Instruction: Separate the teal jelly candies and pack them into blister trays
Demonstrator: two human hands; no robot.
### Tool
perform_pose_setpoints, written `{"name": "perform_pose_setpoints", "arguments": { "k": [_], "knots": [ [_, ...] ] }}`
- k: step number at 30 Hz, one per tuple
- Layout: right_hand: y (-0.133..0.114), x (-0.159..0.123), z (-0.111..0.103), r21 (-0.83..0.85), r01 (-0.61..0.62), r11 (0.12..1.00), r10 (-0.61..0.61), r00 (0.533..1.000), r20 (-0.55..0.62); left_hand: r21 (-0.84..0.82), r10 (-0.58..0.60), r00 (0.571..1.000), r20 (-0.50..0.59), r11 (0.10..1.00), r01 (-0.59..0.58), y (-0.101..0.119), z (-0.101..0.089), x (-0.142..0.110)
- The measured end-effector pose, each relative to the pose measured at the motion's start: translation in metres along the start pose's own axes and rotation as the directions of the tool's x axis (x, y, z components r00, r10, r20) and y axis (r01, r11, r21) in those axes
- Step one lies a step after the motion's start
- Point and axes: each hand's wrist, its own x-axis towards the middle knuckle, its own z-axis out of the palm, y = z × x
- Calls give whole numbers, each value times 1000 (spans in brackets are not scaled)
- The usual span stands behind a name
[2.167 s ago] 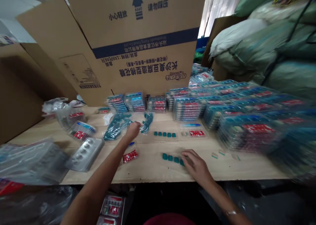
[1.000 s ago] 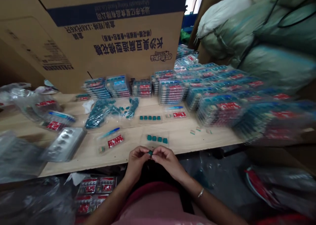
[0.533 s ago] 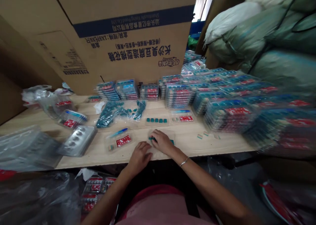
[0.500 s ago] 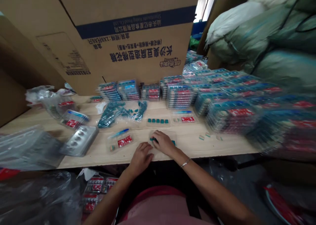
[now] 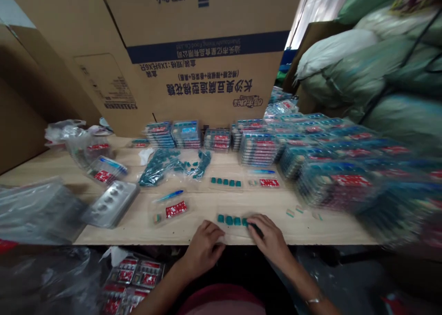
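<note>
Wooden table [image 5: 193, 232], teal blocks [image 5: 229, 220] in row; right hand [image 5: 271, 240] fingers touching last; left hand [image 5: 203, 249] curled, empty.

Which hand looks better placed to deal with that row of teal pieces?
Probably the right hand: its fingers are at the end of the teal pieces, while the left hand sits further off, by the table edge.

**Dim light is filling the room, with daylight glowing through a curtained window [image 5: 321, 11].**
Stacked blister packs [image 5: 345, 181] are smearing into blur on the right, green sacks [image 5: 373, 71] are bowing near the frame edge, and the left hand [image 5: 203, 246] and right hand [image 5: 271, 239] are showing only slight softness.
</note>
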Motion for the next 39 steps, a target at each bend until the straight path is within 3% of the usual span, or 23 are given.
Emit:
{"name": "perform_pose_setpoints", "arguments": {
  "k": [5, 9, 12, 15, 17, 19, 22, 26, 32, 36, 39],
  "knots": [
    [2, -16, -10, -49, 12, 999, -11, 1000, 15, 71, 20, 993, -117, 997, -12, -33, -15, 36],
    [1, -28, -15, -133, 44, 990, -35, 997, 67, 192, -49, 998, 29, 981, 42, -64, -16, 83],
    [5, -37, -16, -162, 49, 986, -35, 996, 88, 259, -60, 995, 81, 965, 37, -65, -12, 92],
    [12, -42, -15, -174, 37, 984, -23, 996, 85, 342, -57, 998, -10, 938, 57, -56, -21, 70],
    [15, -43, -15, -178, 43, 983, -26, 995, 98, 447, -154, 978, -142, 871, 203, -54, -35, 43],
    [17, -43, -15, -177, 62, 982, -41, 992, 120, 528, -295, 920, -256, 755, 389, -55, -49, 12],
    [19, -44, -15, -167, 111, 980, -91, 989, 120, 592, -386, 890, -243, 668, 451, -54, -57, -25],
    [19, -53, -19, -196, 177, 965, -174, 984, 33, 605, -299, 943, -144, 728, 323, -31, -35, -40],
    [17, -73, -33, -285, 175, 942, -194, 980, -40, 537, -138, 985, -100, 826, 171, -4, -3, -22],
    [20, -79, -36, -332, 153, 931, -190, 978, -81, 427, -75, 970, -231, 888, 171, -7, -9, -29],
    [27, -80, -36, -320, 181, 930, -211, 976, -61, 289, -149, 878, -454, 908, 303, -15, -20, -47]
  ]
}}
